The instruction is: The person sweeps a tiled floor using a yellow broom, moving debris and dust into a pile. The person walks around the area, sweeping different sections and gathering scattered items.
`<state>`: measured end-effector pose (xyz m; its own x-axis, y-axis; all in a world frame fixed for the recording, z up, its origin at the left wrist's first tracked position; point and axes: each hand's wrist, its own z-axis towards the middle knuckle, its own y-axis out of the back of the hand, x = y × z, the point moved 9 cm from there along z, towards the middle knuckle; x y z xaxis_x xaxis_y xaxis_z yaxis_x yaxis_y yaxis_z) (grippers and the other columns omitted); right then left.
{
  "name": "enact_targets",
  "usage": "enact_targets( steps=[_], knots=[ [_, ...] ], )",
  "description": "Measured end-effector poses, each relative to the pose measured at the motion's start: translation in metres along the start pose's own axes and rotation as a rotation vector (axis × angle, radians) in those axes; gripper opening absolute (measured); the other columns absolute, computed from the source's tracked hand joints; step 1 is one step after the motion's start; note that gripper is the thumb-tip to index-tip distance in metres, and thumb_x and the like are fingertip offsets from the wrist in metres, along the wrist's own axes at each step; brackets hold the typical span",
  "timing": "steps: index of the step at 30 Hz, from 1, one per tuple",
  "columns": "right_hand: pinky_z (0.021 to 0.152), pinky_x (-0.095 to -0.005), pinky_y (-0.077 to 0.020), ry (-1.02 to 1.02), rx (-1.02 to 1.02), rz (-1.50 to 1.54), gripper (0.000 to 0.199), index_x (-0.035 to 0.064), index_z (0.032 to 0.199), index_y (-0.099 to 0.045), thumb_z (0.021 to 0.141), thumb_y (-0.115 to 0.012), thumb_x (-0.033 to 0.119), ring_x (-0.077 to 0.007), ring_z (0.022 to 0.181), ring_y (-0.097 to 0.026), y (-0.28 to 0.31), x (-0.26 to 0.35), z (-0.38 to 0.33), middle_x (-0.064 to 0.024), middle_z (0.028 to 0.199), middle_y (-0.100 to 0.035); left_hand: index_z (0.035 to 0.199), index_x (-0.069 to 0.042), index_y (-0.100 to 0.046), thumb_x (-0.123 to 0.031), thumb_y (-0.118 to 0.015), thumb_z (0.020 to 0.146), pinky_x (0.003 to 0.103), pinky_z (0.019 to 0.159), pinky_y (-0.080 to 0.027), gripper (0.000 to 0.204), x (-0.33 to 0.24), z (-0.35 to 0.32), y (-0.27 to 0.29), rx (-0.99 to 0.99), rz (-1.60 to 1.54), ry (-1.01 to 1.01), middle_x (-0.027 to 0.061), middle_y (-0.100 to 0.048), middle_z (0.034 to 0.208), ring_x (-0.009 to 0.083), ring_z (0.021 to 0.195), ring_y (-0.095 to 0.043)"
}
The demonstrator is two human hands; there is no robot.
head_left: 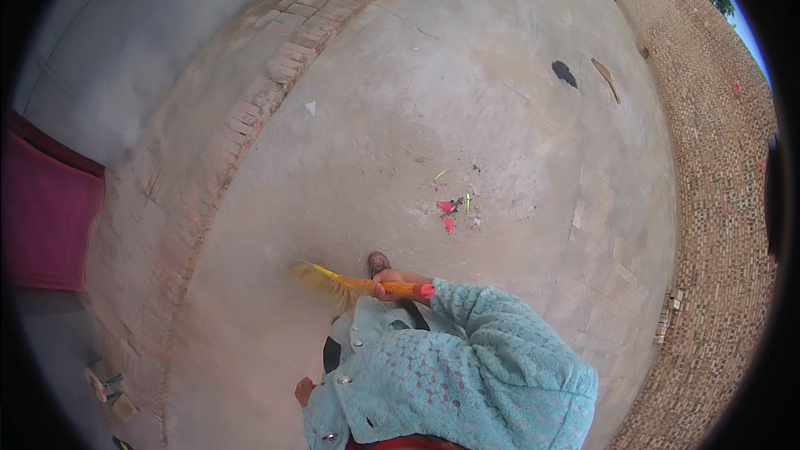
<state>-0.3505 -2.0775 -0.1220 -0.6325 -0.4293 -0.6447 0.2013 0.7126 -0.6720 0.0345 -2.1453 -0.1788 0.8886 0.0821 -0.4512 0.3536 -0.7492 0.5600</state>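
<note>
My right hand (386, 285) is closed around the orange handle of a broom (354, 283), in front of my body. The broom lies crosswise, its straw bristles fanning out to the left and its red handle end near my teal sleeve (483, 312). My left hand (305, 390) hangs low at my left side, apart from the broom; its fingers are too small to make out. Ahead on the concrete floor (375, 133) lies a small pile of litter: red scraps (447, 207), yellow-green strips (468, 202) and dark bits.
My shoe (378, 262) shows just beyond the broom. A raised brick edge (275, 83) runs along the left, with a magenta cloth (50, 208) beyond it. A dark patch (564, 73) and a brown flat piece (606, 79) lie far right, near a brick wall (725, 183).
</note>
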Motion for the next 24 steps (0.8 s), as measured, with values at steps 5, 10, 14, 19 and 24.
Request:
enact_targets(
  steps=[5,10,14,19,24],
  knots=[
    [0.039,-0.0200,-0.0405,0.275,-0.189,-0.235,0.008,-0.0041,0.075,-0.040,0.073,-0.041,0.004,-0.0107,0.044,-0.046,-0.023,0.107,-0.043,-0.0046,0.055,-0.042,0.068,-0.004,-0.050,-0.017,-0.048,0.070,0.036,0.046,-0.046,0.013,-0.023,0.002,-0.012,0.068,0.060,0.080,0.0105,-0.053,0.060,0.0240,0.052,-0.054],
    [0.037,-0.0209,-0.0382,0.767,-0.565,-0.681,0.011,-0.0005,0.082,-0.044,0.071,-0.045,0.001,-0.0101,0.040,-0.042,-0.073,0.176,-0.123,-0.0032,0.052,-0.041,0.064,-0.005,-0.049,-0.017,-0.049,0.068,0.037,0.047,-0.046,0.013,-0.057,0.045,-0.034,0.107,-0.291,0.330,0.0104,-0.054,0.060,0.0244,0.053,-0.054],
    [0.035,-0.0218,-0.0370,1.024,-0.635,-0.899,0.030,0.0049,0.098,-0.038,0.070,-0.045,-0.001,-0.0096,0.041,-0.042,-0.128,0.159,-0.158,-0.0041,0.056,-0.043,0.060,-0.005,-0.048,-0.018,-0.050,0.067,0.037,0.048,-0.045,0.014,-0.090,0.072,-0.041,0.114,-0.408,0.341,0.0104,-0.054,0.060,0.0248,0.054,-0.055],
    [0.036,-0.0198,-0.0375,0.913,-0.172,-0.541,0.040,0.0140,0.105,-0.033,0.071,-0.045,-0.002,-0.0085,0.043,-0.043,-0.147,0.090,-0.172,-0.0060,0.063,-0.046,0.056,-0.006,-0.047,-0.018,-0.051,0.065,0.037,0.049,-0.045,0.016,-0.102,0.082,-0.039,0.115,-0.453,0.313,0.0103,-0.054,0.060,0.0252,0.056,-0.055],
    [0.038,-0.0177,-0.0363,0.667,-0.171,-0.521,0.043,0.0188,0.112,-0.030,0.075,-0.043,0.000,-0.0062,0.044,-0.040,-0.129,0.020,-0.136,-0.0067,0.067,-0.045,0.052,-0.007,-0.046,-0.019,-0.052,0.063,0.038,0.050,-0.045,0.018,-0.091,0.060,-0.036,-0.023,0.417,-0.341,0.0102,-0.055,0.060,0.0256,0.057,-0.056]
  ],
)
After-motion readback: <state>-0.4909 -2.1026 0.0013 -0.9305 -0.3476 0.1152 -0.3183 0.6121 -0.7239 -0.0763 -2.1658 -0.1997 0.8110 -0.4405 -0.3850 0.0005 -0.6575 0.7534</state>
